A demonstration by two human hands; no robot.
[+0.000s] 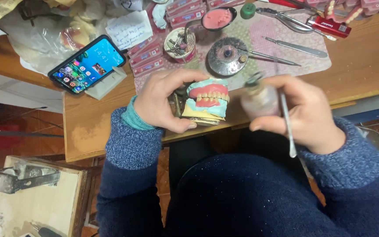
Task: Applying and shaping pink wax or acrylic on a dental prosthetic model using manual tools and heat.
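left hand (163, 103) wrapped round a set of false teeth on plaster models (207, 101) — thumb underneath near the front edge, fingers curled over the back, grip closed firmly. held just over the near edge of the wooden table (365, 66), pink gums and pale teeth facing right, toward the other hand. row of teeth running roughly side to side across the view, biting line close to level.

right hand (303, 109) closed too, on two things at once: a small blurred bottle (259, 100) pinched between thumb and forefinger, and a thin metal tool (286, 118) tucked along the palm, long axis near upright in the view, lower end poking out below the hand toward the lap. bottle just beside the teeth, a narrow gap between, not touching. too smeared to tell what is in the bottle or whether capped.

so: teeth to the left of the bottle, open face turned toward it, both hands near each other at the table's edge, right hand the one carrying the tools.

further back on the table, a patterned mat (281, 39) with a round metal dish (227, 56), a small bowl of pink stuff (218, 18), a cup of little burs (179, 44), pliers (286, 19), a flat metal blade (297, 47). to the left, a phone (87, 63) lit up and propped on a white block, a handwritten note (130, 30) behind it, a plastic bag (40, 39) beyond. dark blue sleeves, teal cuff showing at the left wrist.
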